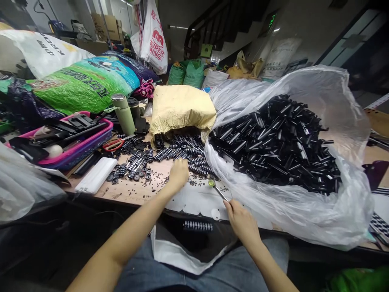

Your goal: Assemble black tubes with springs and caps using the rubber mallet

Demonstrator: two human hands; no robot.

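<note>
My left hand [179, 174] is closed at the near edge of a pile of black ribbed cylinders [173, 152] with pale bands. Its fingertips are hidden, so what they grip cannot be made out. Between the fingers of my right hand [242, 222] is a thin metal rod [220, 192] with a round yellow-green end [211, 183], pointing up and left over the table edge. Small dark rings [156, 180] lie scattered left of my left hand. One more ribbed cylinder [198, 225] rests on a dark sheet above my lap.
A large clear plastic bag [243, 198] full of black plastic parts [282, 142] stands at the right. Behind the pile sits a yellow sack [184, 105]. Leftward are a white power bank-like block [96, 175], red-handled scissors [114, 144], a green flask [124, 115] and a pink-purple basket [107, 126].
</note>
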